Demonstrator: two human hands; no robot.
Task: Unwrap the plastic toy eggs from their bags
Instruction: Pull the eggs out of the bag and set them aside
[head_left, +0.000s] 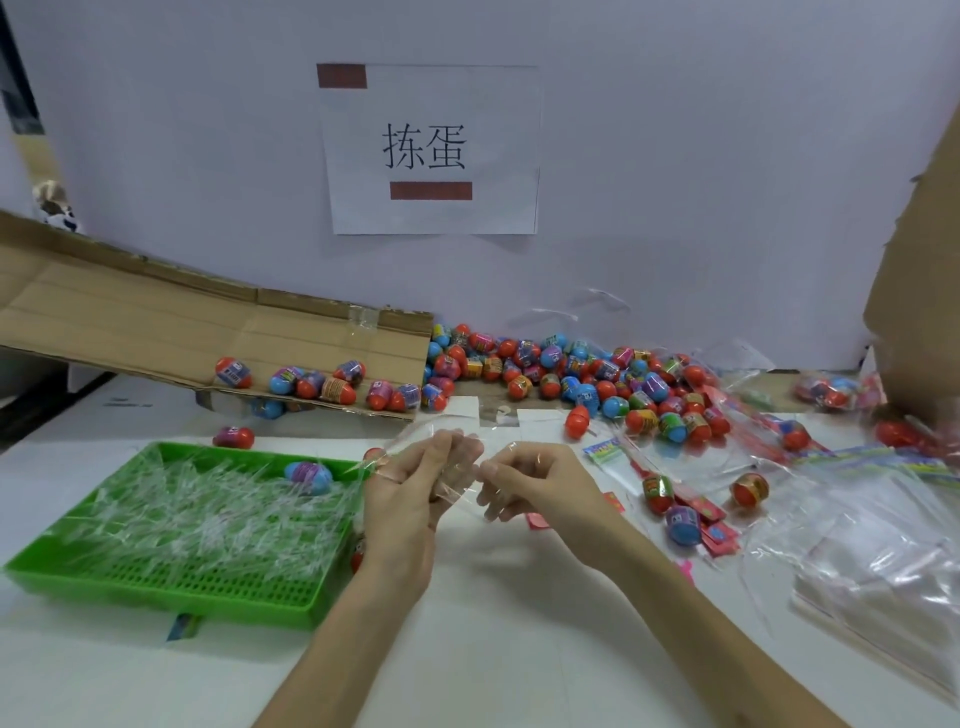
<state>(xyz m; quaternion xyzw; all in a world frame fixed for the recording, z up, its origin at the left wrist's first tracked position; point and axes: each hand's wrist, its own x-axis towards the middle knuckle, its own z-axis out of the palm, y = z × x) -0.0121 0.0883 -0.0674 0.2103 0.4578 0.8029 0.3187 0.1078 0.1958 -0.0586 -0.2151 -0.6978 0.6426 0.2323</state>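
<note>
My left hand (410, 499) and my right hand (530, 483) meet over the white table, both pinching one clear plastic bag (457, 486) stretched between them. Whether an egg is inside the bag I cannot tell. A pile of red and blue toy eggs (566, 374) lies along the back of the table. More eggs (680, 525) lie among bags and red header cards to the right of my right hand. One blue egg (307, 475) sits in the green tray (171, 587), on top of crumpled clear wrappers.
A flattened cardboard flap (156, 322) slopes down at the back left with several eggs on it. A stack of clear bags (878, 566) fills the right side. A cardboard box wall (919, 280) stands at the far right. A paper sign (431, 150) hangs on the wall.
</note>
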